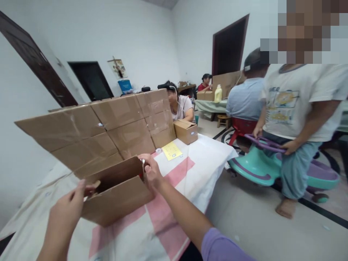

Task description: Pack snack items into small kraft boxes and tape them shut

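Box (119,203) lying between, left hand (66,206) pinching its left end, right hand (153,172) pinching its right

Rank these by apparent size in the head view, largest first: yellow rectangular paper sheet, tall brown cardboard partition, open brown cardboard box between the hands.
1. Brown cardboard partition
2. Open cardboard box, nearer the camera yet plainly smaller in view
3. Yellow paper sheet
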{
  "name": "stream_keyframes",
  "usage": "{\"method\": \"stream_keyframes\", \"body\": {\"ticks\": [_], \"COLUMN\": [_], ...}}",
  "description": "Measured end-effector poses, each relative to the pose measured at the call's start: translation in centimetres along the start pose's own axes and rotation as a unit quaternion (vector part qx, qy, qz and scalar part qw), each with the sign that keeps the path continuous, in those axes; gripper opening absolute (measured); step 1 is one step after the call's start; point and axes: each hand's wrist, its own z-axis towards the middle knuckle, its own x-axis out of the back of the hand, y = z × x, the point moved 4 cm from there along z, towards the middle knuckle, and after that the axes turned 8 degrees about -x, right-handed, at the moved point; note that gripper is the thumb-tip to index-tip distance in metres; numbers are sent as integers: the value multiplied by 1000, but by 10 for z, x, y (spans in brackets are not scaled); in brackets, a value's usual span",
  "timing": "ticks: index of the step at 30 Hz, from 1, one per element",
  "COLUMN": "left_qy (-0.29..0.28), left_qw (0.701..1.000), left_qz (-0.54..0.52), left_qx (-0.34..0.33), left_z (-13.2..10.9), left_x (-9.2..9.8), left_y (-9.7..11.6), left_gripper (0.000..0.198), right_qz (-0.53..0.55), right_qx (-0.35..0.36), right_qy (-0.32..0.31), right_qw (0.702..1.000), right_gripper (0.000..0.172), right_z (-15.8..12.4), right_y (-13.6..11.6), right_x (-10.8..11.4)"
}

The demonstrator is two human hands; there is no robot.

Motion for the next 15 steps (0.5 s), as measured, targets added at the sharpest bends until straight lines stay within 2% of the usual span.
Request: {"method": "stream_keyframes", "body": {"ticks": [2,4,5,7,9,12,15], "left_qy": [-52,-67,-54,11,77,111,80], "left_qw": [994,983,980,979,981,983,987], "left_qz": [-91,-169,-193,-204,-177,-148,-136], "left_qx": [20,9,-5,-15,1,12,8], "left_z": [-9,-18,-22,-30,-37,-40,-34], "left_x": [-11,-14,-13,-9,-6,-8,-14], "left_y": [6,14,18,23,24,27,28], "left_gripper": [63,60,53,38,34,37,42], "right_qz": [-13,-27,-31,-31,-36,-68,-75], "right_qx": [0,8,12,16,9,-35,-84], "right_qy": [-37,-84,-105,-132,-147,-138,-78], "right_qw": [999,996,994,991,988,987,991], "right_gripper": [67,67,68,71,72,63,36], "right_z": [1,1,2,2,2,0,-4], "right_y": [3,9,13,20,27,34,38], "right_x": [-3,-8,-9,-11,-12,-11,-7]}}
